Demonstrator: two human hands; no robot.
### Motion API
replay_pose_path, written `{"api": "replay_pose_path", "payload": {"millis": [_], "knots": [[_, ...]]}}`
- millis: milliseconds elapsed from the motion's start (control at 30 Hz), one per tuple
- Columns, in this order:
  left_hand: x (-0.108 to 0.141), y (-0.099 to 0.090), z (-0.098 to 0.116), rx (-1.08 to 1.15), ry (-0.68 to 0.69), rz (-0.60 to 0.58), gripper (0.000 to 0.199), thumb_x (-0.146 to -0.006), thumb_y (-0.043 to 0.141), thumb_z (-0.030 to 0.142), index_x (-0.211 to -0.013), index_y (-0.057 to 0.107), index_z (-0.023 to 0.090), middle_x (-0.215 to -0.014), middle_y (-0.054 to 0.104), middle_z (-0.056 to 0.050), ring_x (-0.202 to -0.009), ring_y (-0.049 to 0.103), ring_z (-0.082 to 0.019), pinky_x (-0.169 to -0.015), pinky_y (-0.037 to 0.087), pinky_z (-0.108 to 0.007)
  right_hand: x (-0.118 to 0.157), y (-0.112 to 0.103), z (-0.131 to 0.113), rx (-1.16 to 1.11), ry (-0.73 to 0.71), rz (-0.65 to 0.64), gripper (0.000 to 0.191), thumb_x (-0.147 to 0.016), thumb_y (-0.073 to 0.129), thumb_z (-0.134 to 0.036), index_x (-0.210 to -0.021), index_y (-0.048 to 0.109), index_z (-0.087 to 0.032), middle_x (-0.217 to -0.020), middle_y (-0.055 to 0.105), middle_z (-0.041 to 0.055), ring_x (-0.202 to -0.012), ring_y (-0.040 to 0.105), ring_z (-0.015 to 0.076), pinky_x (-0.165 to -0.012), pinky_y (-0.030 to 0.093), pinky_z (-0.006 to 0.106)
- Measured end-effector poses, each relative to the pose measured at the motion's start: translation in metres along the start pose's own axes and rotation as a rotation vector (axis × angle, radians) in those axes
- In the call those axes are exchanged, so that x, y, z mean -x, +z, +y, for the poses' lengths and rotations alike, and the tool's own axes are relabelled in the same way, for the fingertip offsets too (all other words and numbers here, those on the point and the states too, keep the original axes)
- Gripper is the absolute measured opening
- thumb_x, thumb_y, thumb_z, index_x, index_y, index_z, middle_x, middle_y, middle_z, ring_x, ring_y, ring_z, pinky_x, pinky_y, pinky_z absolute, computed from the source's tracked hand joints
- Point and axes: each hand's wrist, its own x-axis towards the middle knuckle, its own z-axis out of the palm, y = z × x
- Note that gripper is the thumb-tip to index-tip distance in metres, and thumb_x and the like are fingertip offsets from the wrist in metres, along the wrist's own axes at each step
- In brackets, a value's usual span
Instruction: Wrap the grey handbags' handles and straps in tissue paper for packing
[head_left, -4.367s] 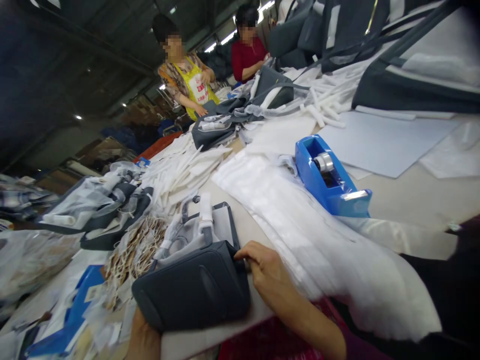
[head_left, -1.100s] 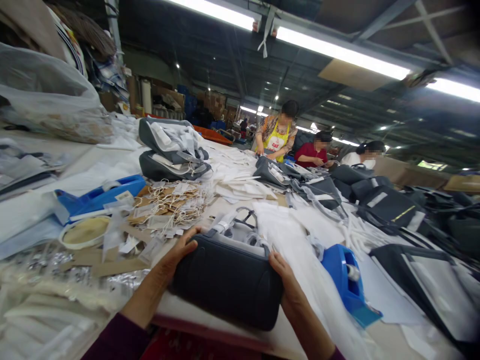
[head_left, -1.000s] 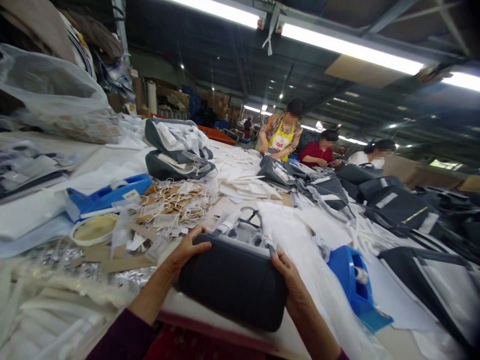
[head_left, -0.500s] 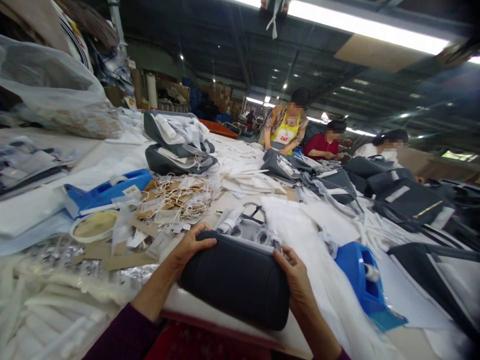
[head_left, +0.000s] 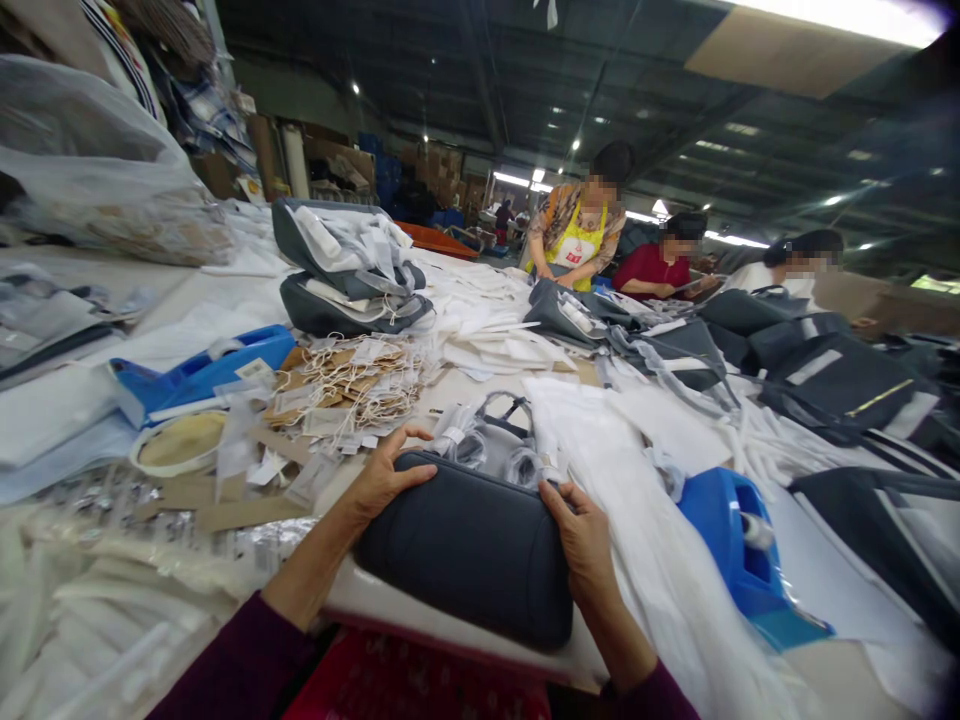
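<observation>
A dark navy bag (head_left: 465,550) lies at the table's front edge, its smooth side facing me. My left hand (head_left: 386,480) grips its upper left corner, thumb on the near face and fingers behind. At the upper right corner, my right hand (head_left: 581,525) pinches the edge between thumb and fingers. Behind the bag's top edge show wrapped straps (head_left: 506,415) and clear plastic. Left of the bag is a pile of brown tags with white strings (head_left: 352,385).
Blue tape dispensers stand at left (head_left: 206,375) and right (head_left: 731,540). A tape roll (head_left: 180,443) lies at left. Stacked bags (head_left: 345,300) are behind the tags, more dark bags (head_left: 832,385) at right. Several people work across the table, one in a yellow apron (head_left: 577,240).
The bag has tilted slightly, showing more of its smooth face, and shifted a little left with both hands. The camera view has moved slightly.
</observation>
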Motion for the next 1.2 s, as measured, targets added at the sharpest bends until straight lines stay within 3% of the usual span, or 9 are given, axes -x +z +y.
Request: {"api": "replay_pose_path", "payload": {"millis": [500,633,733,800,833,933,1000,1100,1200], "knots": [[0.015,0.011,-0.003,-0.063,0.028,0.035,0.053,-0.067,0.075,0.035,-0.109,0.043,0.023,-0.080,0.060,0.003,-0.069,0.056,-0.014,-0.064,0.044,-0.022,-0.003,-0.007,-0.004,0.202,-0.128,-0.050,0.043,-0.074,0.064,-0.059,-0.067,0.057,-0.017,-0.061,0.049,-0.0024,-0.061,0.043,0.0135,-0.058,0.031,0.025],[0.015,0.013,-0.006,-0.168,0.055,0.060,0.046,-0.070,0.072,0.032,-0.105,0.044,0.022,-0.080,0.058,0.004,-0.068,0.055,-0.012,-0.064,0.043,-0.022,-0.005,-0.009,-0.003,0.392,-0.207,-0.044,0.041,-0.080,0.060,-0.058,-0.071,0.057,-0.019,-0.065,0.055,-0.0004,-0.064,0.049,0.0168,-0.062,0.034,0.027],[0.013,0.012,-0.005,-0.236,0.073,0.053,0.042,-0.071,0.070,0.030,-0.103,0.045,0.021,-0.079,0.058,0.003,-0.068,0.055,-0.012,-0.065,0.043,-0.022,0.003,-0.004,-0.010,0.629,-0.377,0.145,0.032,-0.085,0.059,-0.048,-0.096,0.060,-0.018,-0.082,0.062,0.0069,-0.077,0.054,0.0237,-0.072,0.039,0.034],[0.013,0.012,-0.004,-0.247,0.076,0.037,0.040,-0.072,0.069,0.029,-0.102,0.045,0.021,-0.079,0.058,0.003,-0.069,0.055,-0.012,-0.065,0.043,-0.022,0.011,0.006,-0.017,0.765,-0.629,0.231,0.029,-0.090,0.054,-0.031,-0.115,0.058,-0.016,-0.105,0.061,0.0143,-0.096,0.053,0.0288,-0.085,0.039,0.042],[0.013,0.012,-0.003,-0.248,0.079,0.028,0.040,-0.072,0.069,0.030,-0.102,0.044,0.021,-0.078,0.058,0.003,-0.069,0.056,-0.013,-0.064,0.043,-0.022,0.015,0.013,-0.020,0.819,-0.783,0.190,0.031,-0.091,0.050,-0.023,-0.122,0.056,-0.017,-0.115,0.058,0.0158,-0.104,0.051,0.0296,-0.090,0.038,0.044],[0.014,0.009,0.000,-0.270,0.088,0.016,0.041,-0.071,0.069,0.031,-0.102,0.043,0.022,-0.080,0.060,0.002,-0.072,0.058,-0.014,-0.066,0.044,-0.024,0.024,0.035,-0.024,0.907,-1.100,-0.155,0.042,-0.091,0.042,-0.010,-0.130,0.052,-0.021,-0.121,0.057,0.0125,-0.105,0.051,0.0255,-0.093,0.041,0.041],[0.012,0.009,0.004,-0.323,0.060,0.017,0.041,-0.070,0.069,0.035,-0.100,0.044,0.021,-0.082,0.062,0.001,-0.074,0.059,-0.016,-0.069,0.045,-0.026,0.026,0.046,-0.022,0.919,-1.130,-0.279,0.042,-0.092,0.042,-0.010,-0.132,0.052,-0.021,-0.116,0.060,0.0108,-0.098,0.054,0.0234,-0.088,0.044,0.038],[0.001,0.016,0.014,-0.516,0.033,0.081,0.038,-0.074,0.065,0.048,-0.094,0.048,0.020,-0.080,0.062,-0.002,-0.073,0.059,-0.019,-0.068,0.043,-0.028,0.024,0.052,-0.017,0.904,-1.101,-0.255,0.037,-0.095,0.043,-0.014,-0.131,0.052,-0.017,-0.116,0.061,0.0108,-0.097,0.055,0.0232,-0.087,0.045,0.037],[-0.019,0.030,0.021,-0.768,0.074,0.234,0.038,-0.071,0.068,0.049,-0.087,0.051,0.020,-0.073,0.059,-0.003,-0.073,0.058,-0.022,-0.066,0.037,-0.028,0.023,0.050,-0.015,0.897,-1.083,-0.237,0.031,-0.096,0.044,-0.017,-0.125,0.054,-0.016,-0.110,0.063,0.0100,-0.095,0.057,0.0222,-0.092,0.043,0.040]]}}
